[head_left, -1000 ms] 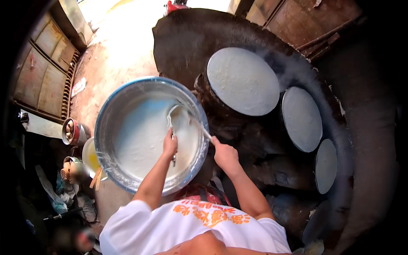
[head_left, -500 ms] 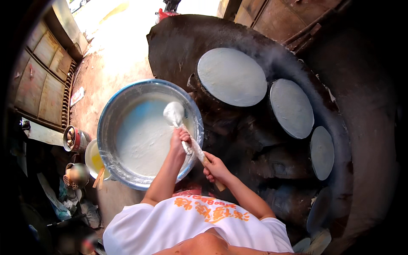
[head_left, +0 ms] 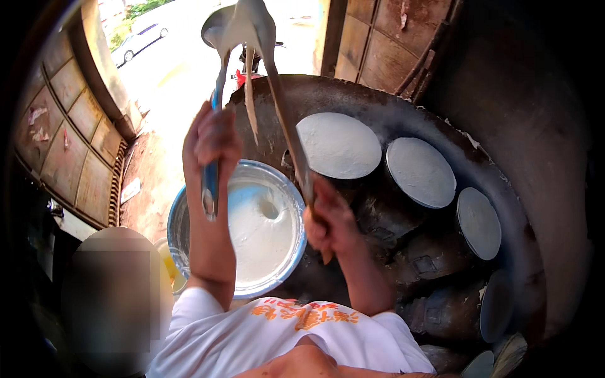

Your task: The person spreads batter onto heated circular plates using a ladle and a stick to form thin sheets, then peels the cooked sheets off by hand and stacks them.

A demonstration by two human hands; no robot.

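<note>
My left hand (head_left: 217, 135) is closed round the blue and silver handle of a ladle (head_left: 215, 28), raised at the top of the view. In my right hand (head_left: 332, 220) is a long wooden paddle (head_left: 287, 113), its far end coated in white batter and against the ladle. Thick strands of batter (head_left: 250, 94) hang down from the two tools. Below and between my forearms stands a wide blue-rimmed basin (head_left: 301, 217) of white batter (head_left: 261, 242), its surface dented at one spot.
On the right, a large curved dark stove (head_left: 265, 104) carries several round pans covered in white (head_left: 338, 146), with steam around them. A pale container with yellow inside (head_left: 169, 264) stands left of the basin. A blurred pale round shape (head_left: 116, 302) fills the lower left.
Both hands have gone up and away from over the basin, lifting the ladle and paddle to the top of the view. The blurred pale shape has come in at lower left.
</note>
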